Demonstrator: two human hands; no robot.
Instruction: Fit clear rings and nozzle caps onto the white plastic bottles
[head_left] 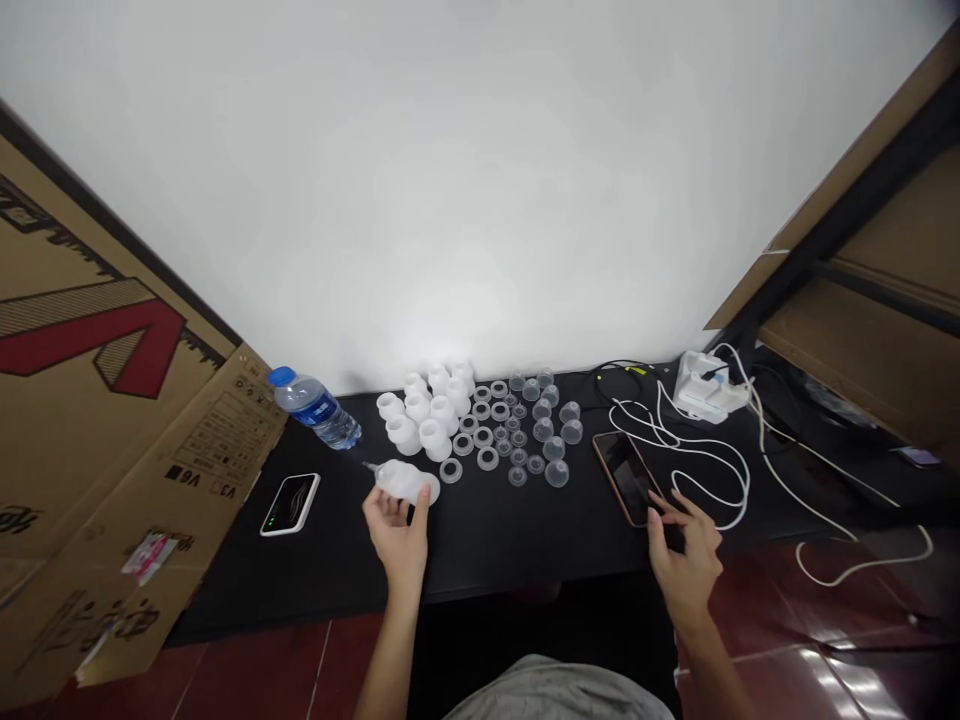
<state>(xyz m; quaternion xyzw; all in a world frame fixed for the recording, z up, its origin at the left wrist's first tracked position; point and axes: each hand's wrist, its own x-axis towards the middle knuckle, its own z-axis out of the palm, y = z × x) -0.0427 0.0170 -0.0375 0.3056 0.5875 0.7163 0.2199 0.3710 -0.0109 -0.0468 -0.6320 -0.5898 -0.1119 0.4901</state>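
Note:
My left hand (397,535) holds a frosted white silicone part (405,482) between thumb and fingers, just in front of the other parts. Behind it stand several similar white parts (420,410) in loose rows. To their right lie several translucent rings (481,410) and several clear cups (544,430). My right hand (684,565) has its fingers apart, with the fingertips at the near corner of a smartphone (626,480) lying dark-screened on the black table (510,540). White cables (694,450) loop just beyond that hand.
A blue-capped water bottle (315,408) lies at the table's far left, near a small white-edged device (290,503). Cardboard sheets (127,400) lean at the left. A white power strip (705,388) sits at the back right, against a white wall (450,180).

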